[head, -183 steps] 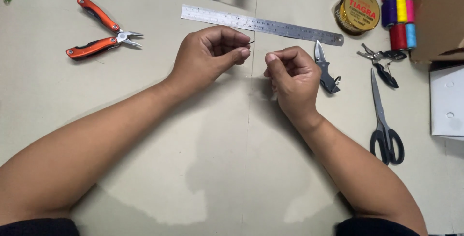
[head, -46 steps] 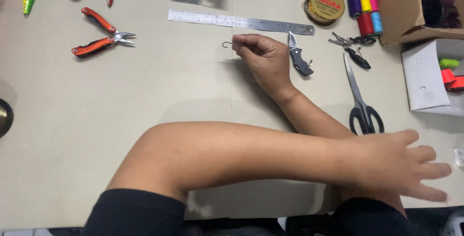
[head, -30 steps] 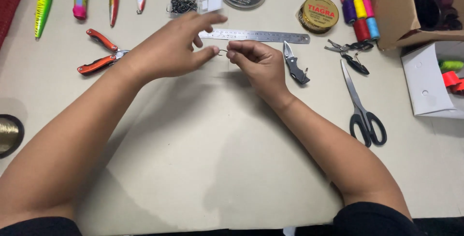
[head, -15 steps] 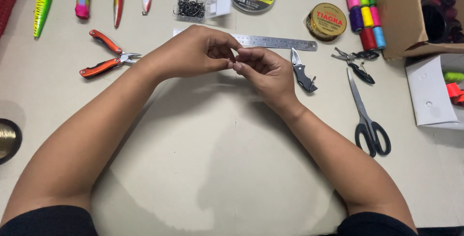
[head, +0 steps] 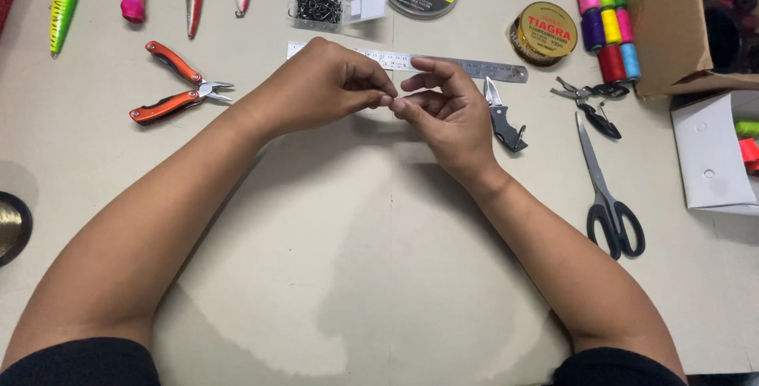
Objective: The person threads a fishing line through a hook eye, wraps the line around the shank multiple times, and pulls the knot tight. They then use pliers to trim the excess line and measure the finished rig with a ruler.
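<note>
Pinching fingertips meet just in front of the long steel ruler (head: 411, 61): the left hand (head: 320, 90) and right hand (head: 447, 113) touch at thumb and forefinger, closed on something too small to make out, held above the pale tabletop (head: 356, 275). Beyond the ruler, a small clear plastic box (head: 318, 8) holds a dark tangle of fish hooks. At the ruler's right end stand a round gold tin of line (head: 543, 33) and a stack of coloured thread spools (head: 607, 18), with an open brown cardboard box (head: 684, 22) further right, its contents unclear. Left of the ruler lie orange-handled pliers (head: 180, 83). Just right of the right hand sits a small folding knife (head: 503, 113), then black-handled scissors (head: 605, 188). Nearer the person than the ruler, the tabletop lies bare between the forearms.
</note>
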